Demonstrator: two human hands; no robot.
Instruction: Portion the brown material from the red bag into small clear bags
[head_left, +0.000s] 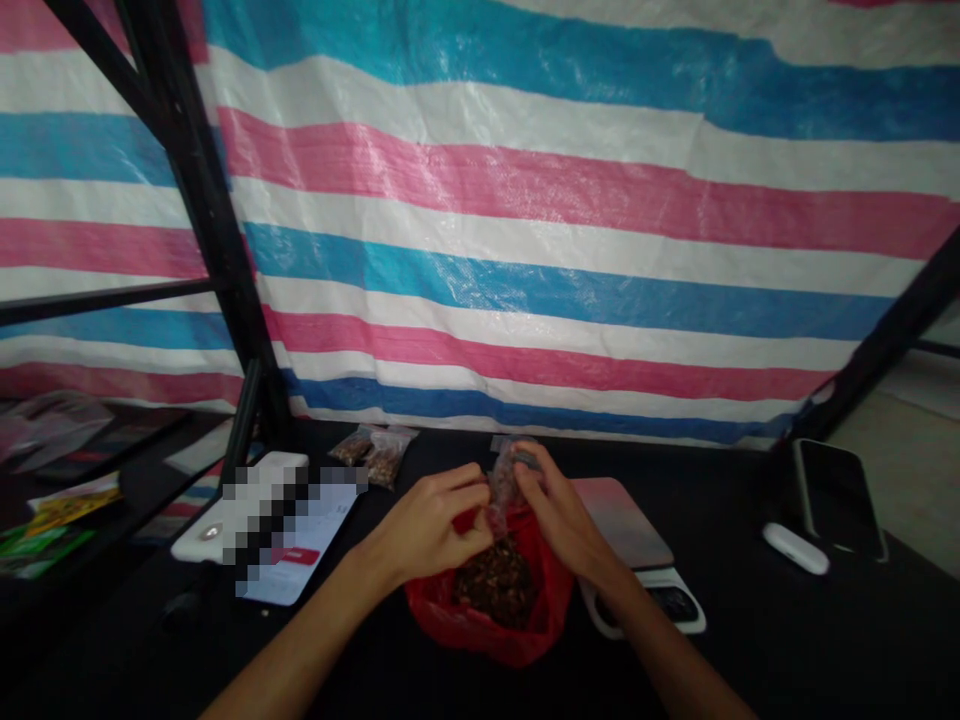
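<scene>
Both of my hands meet over an open red plastic bag [457, 618] filled with dark brown bits, near the front middle of the black table. My left hand [429, 525] and my right hand [556, 515] each pinch an edge of a small clear plastic pouch [502, 482] held upright just above the red bag. The pouch is partly hidden by my fingers, and I cannot make out what is inside it.
A small digital scale [637, 545] lies right of the red bag. A filled clear packet [375, 452] lies behind it to the left, next to a white device [225, 520] and a paper sheet. A phone [836, 495] and white case [795, 548] sit far right. Black shelf frame [202, 220] at left.
</scene>
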